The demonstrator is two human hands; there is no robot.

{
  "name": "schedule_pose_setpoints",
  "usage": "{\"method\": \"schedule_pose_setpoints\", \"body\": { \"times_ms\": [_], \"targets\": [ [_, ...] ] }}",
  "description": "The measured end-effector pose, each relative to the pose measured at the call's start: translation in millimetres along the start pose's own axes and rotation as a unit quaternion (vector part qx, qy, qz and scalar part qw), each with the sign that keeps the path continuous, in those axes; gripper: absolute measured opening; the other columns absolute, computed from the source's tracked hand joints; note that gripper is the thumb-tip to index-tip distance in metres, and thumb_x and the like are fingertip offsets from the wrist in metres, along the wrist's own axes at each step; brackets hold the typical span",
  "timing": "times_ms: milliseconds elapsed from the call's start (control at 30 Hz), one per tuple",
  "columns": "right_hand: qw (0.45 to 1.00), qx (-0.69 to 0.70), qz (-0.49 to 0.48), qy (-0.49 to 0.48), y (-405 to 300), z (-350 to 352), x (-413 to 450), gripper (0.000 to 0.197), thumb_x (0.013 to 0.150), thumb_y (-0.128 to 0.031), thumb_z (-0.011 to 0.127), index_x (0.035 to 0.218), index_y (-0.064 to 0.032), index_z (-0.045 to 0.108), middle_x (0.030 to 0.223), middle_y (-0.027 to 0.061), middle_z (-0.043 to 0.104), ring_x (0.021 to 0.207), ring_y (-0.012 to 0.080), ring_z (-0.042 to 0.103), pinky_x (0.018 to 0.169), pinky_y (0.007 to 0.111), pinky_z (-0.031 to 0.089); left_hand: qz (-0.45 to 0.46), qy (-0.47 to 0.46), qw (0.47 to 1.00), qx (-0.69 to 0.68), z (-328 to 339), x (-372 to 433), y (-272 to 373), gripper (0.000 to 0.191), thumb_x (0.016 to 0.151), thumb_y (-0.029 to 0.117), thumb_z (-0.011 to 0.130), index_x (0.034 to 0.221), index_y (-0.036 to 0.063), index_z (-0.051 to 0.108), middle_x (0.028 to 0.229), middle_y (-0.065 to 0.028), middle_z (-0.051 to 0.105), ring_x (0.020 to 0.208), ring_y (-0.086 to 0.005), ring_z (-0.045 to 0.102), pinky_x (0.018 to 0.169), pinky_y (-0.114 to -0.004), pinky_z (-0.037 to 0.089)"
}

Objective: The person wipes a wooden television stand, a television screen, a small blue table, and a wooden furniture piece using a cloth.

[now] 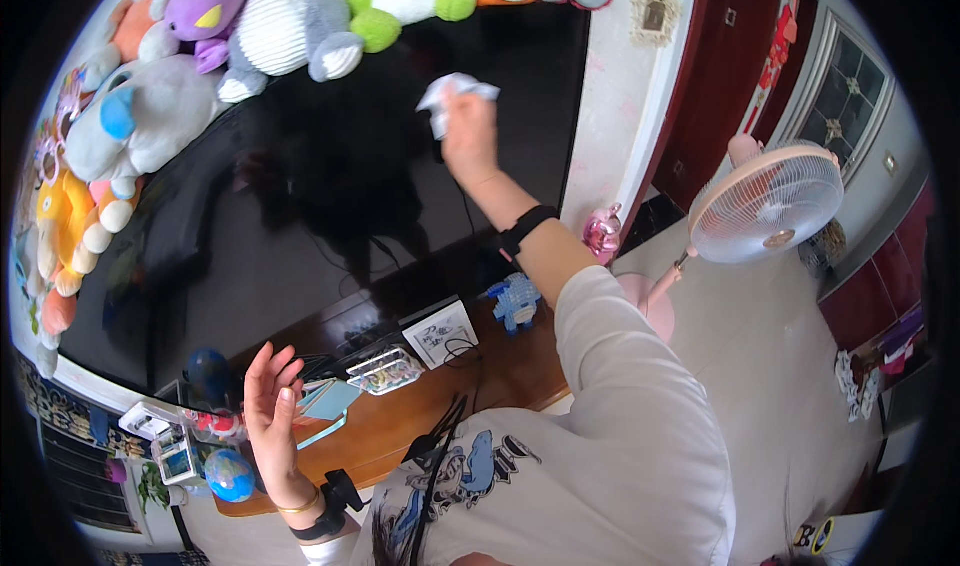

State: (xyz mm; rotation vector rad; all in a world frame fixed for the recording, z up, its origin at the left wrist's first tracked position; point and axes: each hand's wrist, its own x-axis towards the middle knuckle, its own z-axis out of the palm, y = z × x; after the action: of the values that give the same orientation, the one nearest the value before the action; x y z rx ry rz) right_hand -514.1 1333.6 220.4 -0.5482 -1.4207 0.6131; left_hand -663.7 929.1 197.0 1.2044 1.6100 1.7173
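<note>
My right hand (471, 135) grips a crumpled white cloth or tissue (480, 86) against or just over the dark television screen (315, 191), at its upper right part. Whether the cloth touches the glass cannot be told. My left hand (272, 416) is raised in front of the screen's lower edge, its fingers apart and nothing in it. Near its fingertips lie light blue card-like sheets (331, 399) on the wooden TV cabinet (375, 446). The black screen shows a dim reflection of a person.
Plush toys (274, 22) line the screen's top. On the cabinet stand a white basket (386, 371), a framed picture (441, 335), a blue block figure (516, 301) and a globe (229, 476). A pink standing fan (765, 202) is at the right. Black cables (478, 386) trail over the cabinet.
</note>
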Motion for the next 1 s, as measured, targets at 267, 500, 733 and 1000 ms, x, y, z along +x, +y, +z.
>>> {"method": "schedule_pose_setpoints", "body": {
  "times_ms": [267,500,733,1000],
  "targets": [
    [0.917,-0.237,-0.284,0.152,44.1,-65.9,52.6,0.032,0.083,0.001,0.051,0.115,-0.0008,0.055,0.091,0.0172,0.052,0.085,0.0326,0.051,0.075,0.037,0.044,-0.005,-0.012,1.000,-0.010,9.6,0.6,-1.0,0.052,0.092,0.016,0.057,0.138,0.0031,0.038,0.130,-0.0148,0.050,0.114,-0.0207,0.053,0.097,-0.031,0.043],
    [0.929,-0.242,-0.118,0.253,136.0,-114.2,25.3,0.026,0.082,0.002,0.050,0.108,0.0046,0.051,0.102,0.0232,0.049,0.098,0.0411,0.047,0.089,0.044,0.039,-0.010,0.000,1.000,-0.012,11.3,0.8,-7.9,0.053,0.092,0.017,0.058,0.138,0.0033,0.037,0.130,-0.0148,0.050,0.114,-0.0205,0.053,0.098,-0.032,0.043],
    [0.838,-0.111,0.381,0.374,237.0,-103.6,-63.0,0.029,0.075,0.002,0.049,0.104,0.0053,0.050,0.101,0.0235,0.053,0.099,0.0398,0.049,0.092,0.046,0.037,-0.002,0.008,1.000,0.003,0.3,-6.7,-6.5,0.051,0.095,0.018,0.054,0.140,0.0051,0.035,0.132,-0.0148,0.048,0.116,-0.0198,0.051,0.100,-0.031,0.041],
    [0.933,-0.170,-0.154,0.276,72.8,-47.6,43.3,0.024,0.080,0.003,0.049,0.104,0.0025,0.050,0.098,0.0201,0.050,0.094,0.0351,0.049,0.085,0.040,0.039,-0.013,0.026,1.000,0.002,7.5,-4.7,-5.9,0.051,0.092,0.015,0.057,0.138,0.0037,0.038,0.130,-0.0152,0.051,0.115,-0.0208,0.054,0.097,-0.030,0.042]
  ]
}}
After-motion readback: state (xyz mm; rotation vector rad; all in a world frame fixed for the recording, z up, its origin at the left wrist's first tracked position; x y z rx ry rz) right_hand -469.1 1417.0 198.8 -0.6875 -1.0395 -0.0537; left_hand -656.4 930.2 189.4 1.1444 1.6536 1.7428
